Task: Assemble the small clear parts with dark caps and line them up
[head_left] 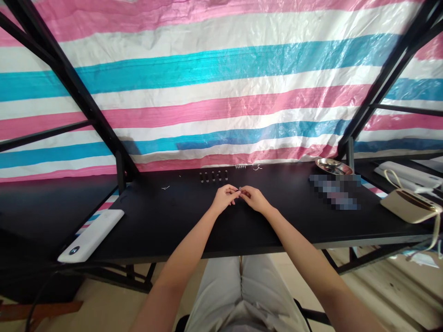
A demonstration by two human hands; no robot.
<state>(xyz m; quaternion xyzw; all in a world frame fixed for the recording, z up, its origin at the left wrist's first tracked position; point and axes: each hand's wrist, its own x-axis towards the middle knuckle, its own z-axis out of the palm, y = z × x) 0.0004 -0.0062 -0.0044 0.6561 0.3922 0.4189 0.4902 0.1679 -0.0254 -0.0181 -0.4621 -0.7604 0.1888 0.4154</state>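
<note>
My left hand (224, 197) and my right hand (253, 197) meet over the middle of the black table (155, 221). Both are closed in a pinch, fingertips almost touching, around a small shiny piece (240, 188) too tiny to name. Just beyond my left hand stands a row of several small dark cylinders with shiny ends (213, 176). Behind them, near the far edge, lies a row of small silvery pieces (240, 167). Beside that row are thin, pale, curled bits (256, 167). Another thin pale bit (165, 187) lies to the left.
A white oblong device (92, 236) lies at the table's left end. At the right are a round metal dish (334, 167), a blurred-out patch and a beige pouch (411, 205) with a strap. Black metal frames (79, 92) rise on both sides before a striped sheet (221, 106).
</note>
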